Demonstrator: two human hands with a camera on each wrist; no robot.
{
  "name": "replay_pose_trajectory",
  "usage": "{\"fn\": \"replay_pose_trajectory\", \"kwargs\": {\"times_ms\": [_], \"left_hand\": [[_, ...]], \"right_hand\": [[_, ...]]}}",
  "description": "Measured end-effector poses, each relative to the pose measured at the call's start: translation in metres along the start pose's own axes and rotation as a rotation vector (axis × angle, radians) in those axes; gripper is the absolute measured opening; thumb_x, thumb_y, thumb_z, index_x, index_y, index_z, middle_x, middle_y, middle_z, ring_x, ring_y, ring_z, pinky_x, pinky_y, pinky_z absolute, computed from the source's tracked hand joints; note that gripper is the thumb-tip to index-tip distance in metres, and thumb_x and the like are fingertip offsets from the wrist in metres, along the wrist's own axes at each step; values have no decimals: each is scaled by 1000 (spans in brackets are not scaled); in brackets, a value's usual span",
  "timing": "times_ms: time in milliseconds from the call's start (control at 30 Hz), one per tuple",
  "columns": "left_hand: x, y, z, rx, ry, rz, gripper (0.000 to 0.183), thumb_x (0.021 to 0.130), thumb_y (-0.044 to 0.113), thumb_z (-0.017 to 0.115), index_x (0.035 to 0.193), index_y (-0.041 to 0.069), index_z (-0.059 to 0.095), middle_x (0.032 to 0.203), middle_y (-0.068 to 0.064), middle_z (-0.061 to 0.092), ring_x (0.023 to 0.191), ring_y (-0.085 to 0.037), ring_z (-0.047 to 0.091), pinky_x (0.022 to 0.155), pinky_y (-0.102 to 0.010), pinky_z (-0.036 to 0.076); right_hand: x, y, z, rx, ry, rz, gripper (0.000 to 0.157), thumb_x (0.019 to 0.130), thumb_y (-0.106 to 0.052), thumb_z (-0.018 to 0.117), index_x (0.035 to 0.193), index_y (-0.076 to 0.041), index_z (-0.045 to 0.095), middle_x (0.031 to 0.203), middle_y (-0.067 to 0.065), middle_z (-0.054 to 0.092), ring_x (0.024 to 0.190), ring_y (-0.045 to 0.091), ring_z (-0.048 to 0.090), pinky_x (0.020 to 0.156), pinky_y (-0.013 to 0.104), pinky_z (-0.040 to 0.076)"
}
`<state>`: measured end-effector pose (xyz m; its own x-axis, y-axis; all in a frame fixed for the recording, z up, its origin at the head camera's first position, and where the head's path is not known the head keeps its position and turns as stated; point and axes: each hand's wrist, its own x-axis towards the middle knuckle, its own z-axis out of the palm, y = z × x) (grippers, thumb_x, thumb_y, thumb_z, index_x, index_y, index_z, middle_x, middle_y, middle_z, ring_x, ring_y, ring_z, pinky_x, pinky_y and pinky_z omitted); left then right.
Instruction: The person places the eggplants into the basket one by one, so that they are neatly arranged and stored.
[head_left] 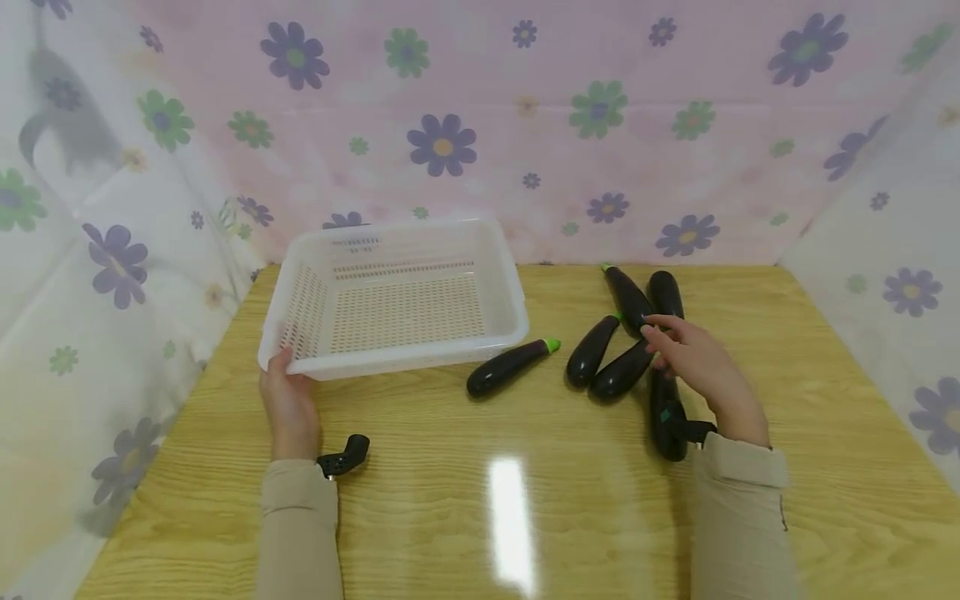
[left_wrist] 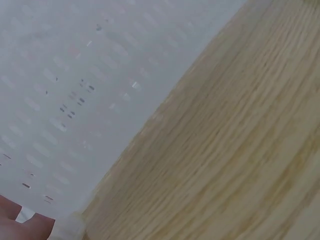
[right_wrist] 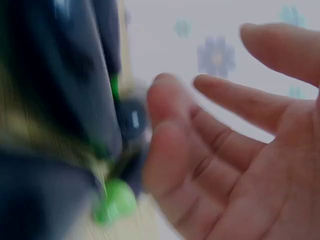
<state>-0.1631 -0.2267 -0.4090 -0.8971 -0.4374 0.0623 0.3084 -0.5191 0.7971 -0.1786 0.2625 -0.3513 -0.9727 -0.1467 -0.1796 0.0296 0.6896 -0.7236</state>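
Observation:
A white perforated plastic basket (head_left: 408, 354) is at the left, its slotted bottom facing up. My left hand (head_left: 290, 412) grips its near left corner, thumb over the rim; in the left wrist view, the basket's slotted wall (left_wrist: 70, 100) fills the upper left. My right hand (head_left: 697, 362) hovers over a cluster of eggplants, fingers bent loosely with nothing between them. In that cluster are a short eggplant (head_left: 592, 352), one beside it (head_left: 621, 375), and several longer ones. A blurred green eggplant stem (right_wrist: 116, 200) shows near the fingertips. Another eggplant (head_left: 506, 369) lies by the basket's near right corner.
Everything stands on a wood-grain table (head_left: 420, 500). A flowered cloth (head_left: 480, 108) hangs behind it and along both sides, close to the basket's far side. Each wrist carries a small black camera mount (head_left: 347, 456).

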Motion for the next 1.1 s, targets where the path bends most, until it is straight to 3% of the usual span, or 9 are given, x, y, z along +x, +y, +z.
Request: {"fn": "replay_pose_trajectory", "kwargs": {"times_ms": [200,367,567,767,833,900,1000,1100], "left_hand": [[0,-2,-3,-1,-17,8,42,91,11,40,133,11,39,138,-10,35,126,-24,31,102,-37,22],[-1,-5,-3,-27,12,16,42,90,10,36,132,8,39,137,-12,36,126,-23,32,102,-34,23],[3,-6,1,-24,15,45,44,89,8,33,132,4,38,136,-14,36,125,-25,33,102,-35,22],[4,-5,1,-51,28,46,46,86,6,29,131,3,38,136,-13,36,125,-23,33,102,-34,21],[4,-4,-1,-104,18,27,46,86,6,29,132,4,36,137,-11,34,125,-22,31,102,-34,19],[5,-2,-3,-185,-2,11,47,86,6,31,133,4,33,138,-10,33,126,-21,29,103,-34,17],[8,2,-8,-333,-39,-38,49,85,7,38,134,5,30,139,-7,30,127,-19,26,104,-33,13],[10,5,-13,-424,-59,-91,52,84,9,45,134,7,32,139,-6,31,128,-18,26,104,-33,11]], "right_hand": [[18,-24,38,-39,-25,-83,57,90,-48,39,133,-10,38,94,14,59,68,22,58,61,36,49],[21,-44,68,-27,-89,-106,54,91,-43,41,136,-14,34,91,8,62,65,21,59,57,34,48],[23,-55,102,-70,-144,-87,54,91,-43,42,137,-16,32,75,2,64,56,20,58,53,31,45],[24,-58,124,-99,-176,-75,46,89,-52,38,122,-22,47,64,3,59,52,19,55,52,31,43],[22,-58,128,-128,-157,-88,51,87,-57,34,124,-24,46,72,4,60,62,20,57,59,33,43],[21,-58,130,-145,-141,-104,58,85,-61,32,131,-27,40,93,6,62,83,24,58,70,39,43],[21,-60,133,-168,-122,-122,68,83,-64,32,140,-27,26,127,11,46,111,30,46,83,48,38],[22,-63,133,-143,-100,-97,71,83,-60,40,141,-24,21,136,15,32,117,35,40,84,52,37]]}}
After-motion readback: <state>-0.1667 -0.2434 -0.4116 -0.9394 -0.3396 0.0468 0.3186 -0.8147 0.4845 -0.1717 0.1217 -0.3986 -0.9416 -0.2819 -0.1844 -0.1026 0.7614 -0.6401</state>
